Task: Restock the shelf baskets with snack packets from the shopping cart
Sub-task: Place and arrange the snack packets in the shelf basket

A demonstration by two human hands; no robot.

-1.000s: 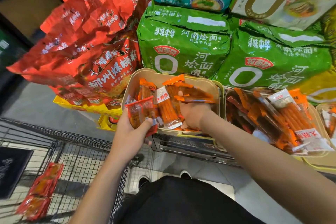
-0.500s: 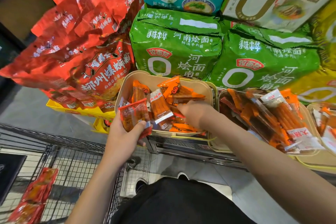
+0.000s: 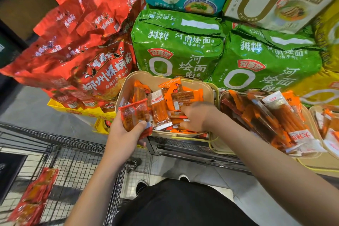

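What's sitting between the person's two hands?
In the head view, an upright pack of orange sticks stands in the beige basket, between the left hand holding red packets and the right hand.

The basket (image 3: 211, 88) was cream, its packets (image 3: 183, 95) orange with clear windows. Red bags (image 3: 102, 73) carried white lettering; green bags (image 3: 176, 46) bore white rings and red badges. The cart (image 3: 73, 167) was black wire, the crate (image 3: 82, 112) yellow.

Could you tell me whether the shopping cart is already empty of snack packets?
No, red snack packets still lie on the wire floor of the shopping cart.
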